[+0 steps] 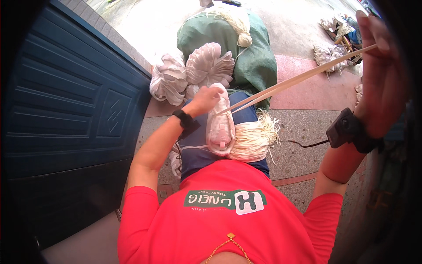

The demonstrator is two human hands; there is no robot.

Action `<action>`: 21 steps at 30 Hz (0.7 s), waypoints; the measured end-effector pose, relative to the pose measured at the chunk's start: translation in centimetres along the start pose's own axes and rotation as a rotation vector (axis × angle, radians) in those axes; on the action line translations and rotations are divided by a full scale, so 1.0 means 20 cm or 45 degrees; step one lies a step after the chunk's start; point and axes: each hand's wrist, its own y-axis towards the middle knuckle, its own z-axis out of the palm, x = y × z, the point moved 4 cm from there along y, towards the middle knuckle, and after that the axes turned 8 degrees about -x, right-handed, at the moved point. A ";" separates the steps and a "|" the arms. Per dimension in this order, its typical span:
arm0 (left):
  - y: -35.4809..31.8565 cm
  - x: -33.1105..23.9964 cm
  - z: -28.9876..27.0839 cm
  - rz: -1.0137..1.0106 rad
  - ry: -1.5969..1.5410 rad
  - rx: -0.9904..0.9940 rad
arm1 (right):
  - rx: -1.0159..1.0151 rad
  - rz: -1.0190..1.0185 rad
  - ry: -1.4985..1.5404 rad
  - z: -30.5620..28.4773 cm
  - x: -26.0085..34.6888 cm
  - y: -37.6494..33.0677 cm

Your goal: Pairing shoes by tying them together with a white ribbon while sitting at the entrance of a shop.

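Green sack (pixel 259 61): placed beyond the knees. Pale lace bundle (pixel 252 138): laid on the lap, just right of the shoe. Pink-and-white shoe (pixel 220 125): carried on the lap, long axis directed away from the torso, toe outermost. Right hand (pixel 381 75): raised well apart, up and right of the shoe; lace pinched in its fingers. Left hand (pixel 204 100): the nearer, set at the toe's left; its grip cannot be told. Lace (pixel 303 79): drawn in a slant from shoe to right hand.

A pale pink sneaker (pixel 219 130) lies upper-up on the lap (pixel 193 160); a cream lace (pixel 307 75) stretches taut from it.
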 end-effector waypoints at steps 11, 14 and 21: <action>0.17 -0.15 0.30 0.166 0.247 0.595 | -0.055 0.037 -0.104 0.09 -0.12 -0.14; 0.23 -0.12 0.30 0.145 0.150 0.694 | -0.060 0.051 -0.106 0.11 -0.13 -0.14; 0.18 -0.19 0.27 0.261 0.278 0.702 | -0.031 0.216 0.004 -0.06 -0.25 -0.09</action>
